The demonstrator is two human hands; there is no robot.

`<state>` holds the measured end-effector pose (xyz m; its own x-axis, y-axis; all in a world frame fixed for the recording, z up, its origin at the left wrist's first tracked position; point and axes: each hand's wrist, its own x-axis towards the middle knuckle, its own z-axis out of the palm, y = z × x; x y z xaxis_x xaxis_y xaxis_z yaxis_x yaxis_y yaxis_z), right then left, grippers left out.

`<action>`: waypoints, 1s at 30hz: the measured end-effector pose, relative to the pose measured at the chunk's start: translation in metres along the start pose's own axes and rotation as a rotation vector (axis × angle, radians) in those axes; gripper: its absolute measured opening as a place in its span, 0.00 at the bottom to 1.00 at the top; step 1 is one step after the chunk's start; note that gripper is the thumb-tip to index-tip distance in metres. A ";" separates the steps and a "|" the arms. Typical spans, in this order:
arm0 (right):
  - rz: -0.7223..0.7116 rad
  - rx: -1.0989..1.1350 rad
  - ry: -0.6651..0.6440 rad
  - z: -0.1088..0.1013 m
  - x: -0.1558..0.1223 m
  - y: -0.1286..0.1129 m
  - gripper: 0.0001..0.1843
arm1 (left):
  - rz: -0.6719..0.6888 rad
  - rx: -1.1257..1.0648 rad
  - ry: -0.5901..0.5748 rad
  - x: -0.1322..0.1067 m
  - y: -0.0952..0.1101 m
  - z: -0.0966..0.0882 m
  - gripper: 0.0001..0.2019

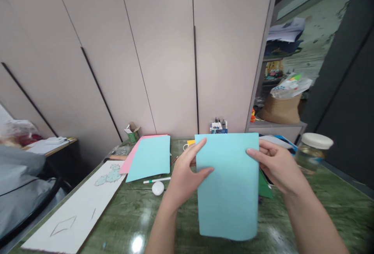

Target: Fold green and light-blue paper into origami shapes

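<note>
So both hands are on the same thing here: a light blue sheet [228, 195], held up in front of the green table [125, 226], a bit right of its middle. Its long axis runs up and down in the view, with the short top edge toward the table's far edge. Lower end has no hand on it, and I honestly can't tell if it's touching the tabletop.

Left hand [187, 168] has the left long side, index finger up by the top corner, thumb lower on the front face. Right hand [271, 160] pinches the opposite side just below its top corner, thumb in front. Both grips are narrow, so most of the sheet lies below them, between the forearms. Neither hand is clearly nearer, they kinda flank it. Can't tell if it's one layer or more.

Over toward the table's far left corner there's another blue sheet [153, 156] lying partly over a pink sheet [133, 158]. A long white board [82, 215] with drawings runs along the left edge, and a lidded jar [311, 152] sits toward the right edge.
</note>
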<state>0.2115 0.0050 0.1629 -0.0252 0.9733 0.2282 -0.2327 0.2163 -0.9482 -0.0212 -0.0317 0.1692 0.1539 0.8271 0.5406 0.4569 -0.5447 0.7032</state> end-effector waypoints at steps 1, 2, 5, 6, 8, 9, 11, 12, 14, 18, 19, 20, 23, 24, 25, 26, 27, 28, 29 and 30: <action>0.000 -0.004 0.002 0.000 0.000 0.000 0.19 | -0.001 0.001 -0.005 0.000 0.000 0.000 0.32; 0.000 -0.012 -0.003 -0.001 0.000 0.000 0.19 | -0.003 0.005 -0.008 0.000 -0.001 0.000 0.32; 0.012 -0.077 -0.076 -0.005 0.000 0.000 0.21 | -0.004 0.000 0.007 0.000 -0.003 -0.002 0.33; 0.020 -0.116 -0.105 -0.007 0.001 0.000 0.23 | -0.004 -0.013 0.015 0.000 -0.004 -0.002 0.33; 0.030 -0.198 -0.117 -0.011 0.002 0.001 0.26 | -0.004 -0.047 0.031 0.001 -0.006 -0.004 0.33; 0.031 -0.230 -0.104 -0.013 0.003 0.002 0.27 | -0.004 -0.060 0.040 0.001 -0.007 -0.005 0.34; 0.024 -0.255 -0.077 -0.015 0.005 0.003 0.27 | -0.009 -0.073 0.061 0.002 -0.009 -0.007 0.34; 0.021 -0.249 -0.074 -0.016 0.005 0.004 0.26 | -0.013 -0.077 0.068 0.002 -0.009 -0.007 0.34; 0.016 -0.225 -0.074 -0.015 0.006 0.004 0.23 | -0.018 -0.084 0.070 0.002 -0.008 -0.009 0.34; 0.004 -0.190 -0.032 -0.012 0.005 0.002 0.21 | -0.012 -0.083 0.058 0.002 -0.006 -0.010 0.35; 0.002 -0.183 -0.022 -0.012 0.005 0.002 0.21 | -0.013 -0.080 0.052 0.002 -0.006 -0.010 0.36; -0.001 -0.175 -0.010 -0.011 0.005 0.002 0.22 | -0.016 -0.077 0.045 0.002 -0.006 -0.010 0.36; -0.003 -0.148 0.019 -0.011 0.005 0.003 0.22 | -0.035 -0.062 0.033 0.001 -0.005 -0.010 0.37; -0.001 -0.140 0.023 -0.012 0.006 0.003 0.22 | -0.042 -0.051 0.034 0.000 -0.004 -0.010 0.38; 0.000 -0.132 0.025 -0.012 0.006 0.004 0.22 | -0.047 -0.038 0.032 0.000 -0.004 -0.010 0.38; 0.000 -0.126 0.028 -0.013 0.006 0.004 0.21 | -0.051 -0.025 0.026 0.000 -0.003 -0.011 0.39; -0.002 -0.123 0.030 -0.013 0.006 0.004 0.21 | -0.054 -0.015 0.016 -0.001 -0.002 -0.011 0.39; -0.002 -0.123 0.032 -0.014 0.007 0.004 0.21 | -0.057 -0.011 0.002 -0.001 -0.002 -0.012 0.40; 0.000 -0.126 0.031 -0.014 0.007 0.005 0.21 | -0.059 -0.013 -0.015 -0.001 -0.001 -0.013 0.40; 0.004 -0.131 0.024 -0.014 0.006 0.004 0.21 | -0.060 -0.016 -0.029 -0.002 -0.001 -0.014 0.40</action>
<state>0.2241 0.0132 0.1571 -0.0020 0.9755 0.2200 -0.1040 0.2186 -0.9703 -0.0336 -0.0347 0.1741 0.1523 0.8621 0.4833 0.4523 -0.4956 0.7414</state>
